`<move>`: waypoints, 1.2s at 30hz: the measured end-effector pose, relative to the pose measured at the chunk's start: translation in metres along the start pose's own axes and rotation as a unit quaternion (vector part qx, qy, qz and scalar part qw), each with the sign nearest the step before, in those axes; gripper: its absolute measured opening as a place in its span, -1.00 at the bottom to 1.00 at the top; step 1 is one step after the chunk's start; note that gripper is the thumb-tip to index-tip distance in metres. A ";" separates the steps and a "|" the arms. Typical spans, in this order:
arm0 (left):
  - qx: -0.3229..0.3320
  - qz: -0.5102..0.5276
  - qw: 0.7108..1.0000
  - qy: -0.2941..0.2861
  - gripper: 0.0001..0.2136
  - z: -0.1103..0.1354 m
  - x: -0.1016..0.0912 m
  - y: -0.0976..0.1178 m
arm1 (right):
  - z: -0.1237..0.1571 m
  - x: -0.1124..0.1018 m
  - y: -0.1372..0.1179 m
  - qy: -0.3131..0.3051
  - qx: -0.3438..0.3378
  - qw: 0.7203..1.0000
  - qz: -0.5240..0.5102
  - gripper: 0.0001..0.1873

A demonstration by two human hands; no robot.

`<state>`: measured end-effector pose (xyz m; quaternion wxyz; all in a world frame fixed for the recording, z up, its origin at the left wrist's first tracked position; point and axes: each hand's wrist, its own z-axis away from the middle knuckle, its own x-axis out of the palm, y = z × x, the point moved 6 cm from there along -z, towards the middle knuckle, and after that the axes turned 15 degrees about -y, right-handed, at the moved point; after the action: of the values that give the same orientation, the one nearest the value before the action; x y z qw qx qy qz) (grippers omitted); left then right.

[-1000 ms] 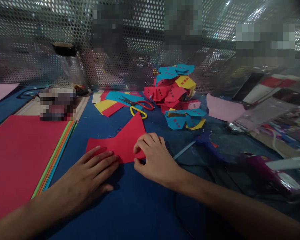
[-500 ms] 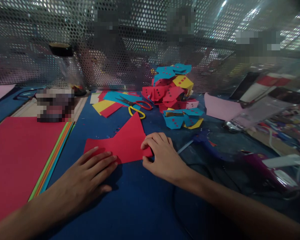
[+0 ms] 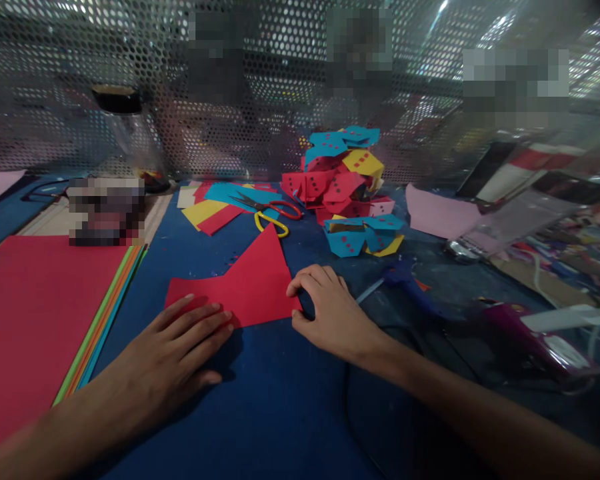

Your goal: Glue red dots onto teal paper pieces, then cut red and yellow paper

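Note:
A folded sheet of red paper [image 3: 255,287] lies on the blue table, with a pointed flap standing out toward the back. My left hand [image 3: 190,343] rests flat across its left part, fingers stretched out. At the paper's right edge is my right hand [image 3: 325,307], its fingers curled, the thumb and index tips apart and touching or just beside the edge. Behind the paper, scissors [image 3: 265,213] with one red and one yellow handle lie on coloured paper pieces [image 3: 215,217].
A pile of folded paper shapes with dots [image 3: 337,187] stands at the back. Left is a stack of coloured sheets [image 3: 45,300]; behind it, a black-lidded bottle [image 3: 135,143]. Blue [image 3: 410,287] and purple [image 3: 540,340] glue guns with cords lie right. Perforated metal [image 3: 170,60] rises behind.
My right hand has shifted slightly right, its thumb and index parting from the right end of the red paper, which now lies flatter. My left hand stays in place on the paper.

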<state>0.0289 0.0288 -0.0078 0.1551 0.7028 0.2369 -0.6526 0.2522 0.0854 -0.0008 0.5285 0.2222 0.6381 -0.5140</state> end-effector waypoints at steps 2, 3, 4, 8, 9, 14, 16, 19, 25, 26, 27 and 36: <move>-0.002 0.005 1.000 0.000 -0.58 0.001 0.001 0.000 | 0.000 -0.001 0.000 -0.005 -0.002 1.000 0.000 -0.72; -0.002 0.008 1.000 0.002 -0.58 0.001 0.001 0.000 | -0.001 -0.001 0.000 -0.008 -0.002 1.000 -0.002 -0.72; -0.003 0.012 1.000 0.003 -0.58 0.001 0.001 -0.001 | -0.001 -0.001 0.001 -0.012 -0.001 1.000 -0.006 -0.71; -0.005 0.018 1.000 0.000 -0.58 0.002 0.002 -0.001 | 0.000 -0.001 0.004 -0.027 -0.001 0.999 -0.020 -0.67; -0.006 0.016 1.000 -0.003 -0.57 0.002 0.003 -0.001 | 0.000 -0.002 0.005 -0.029 -0.003 0.999 -0.022 -0.66; -0.005 0.016 1.000 -0.009 -0.55 0.001 0.004 -0.002 | -0.002 -0.004 0.010 -0.030 -0.003 0.997 -0.067 -0.62; -0.007 0.018 1.000 -0.010 -0.55 0.001 0.004 -0.002 | -0.001 -0.007 0.011 -0.002 -0.005 0.995 -0.097 -0.64; -0.009 0.023 1.000 -0.010 -0.56 0.000 0.003 -0.003 | 0.001 -0.010 0.002 0.041 -0.060 0.992 -0.103 -0.68; -0.003 0.025 0.999 -0.020 -0.59 -0.003 0.002 -0.002 | 0.003 0.005 -0.019 -0.010 -0.159 0.987 -0.015 -0.73; -0.004 0.027 0.999 -0.024 -0.59 -0.004 0.002 -0.003 | 0.003 0.007 -0.020 -0.020 -0.166 0.986 -0.001 -0.73; -0.005 0.029 0.999 -0.026 -0.59 -0.004 0.002 -0.003 | 0.003 0.009 -0.021 -0.026 -0.172 0.985 0.013 -0.74; -0.025 0.042 0.997 -0.056 -0.59 -0.007 0.006 -0.004 | 0.004 0.011 -0.023 -0.035 -0.183 0.980 0.065 -0.76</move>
<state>0.0331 0.0367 -0.0128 0.2130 0.6701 0.2140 -0.6781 0.2316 0.0709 -0.0007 0.6147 0.1440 0.6865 -0.3606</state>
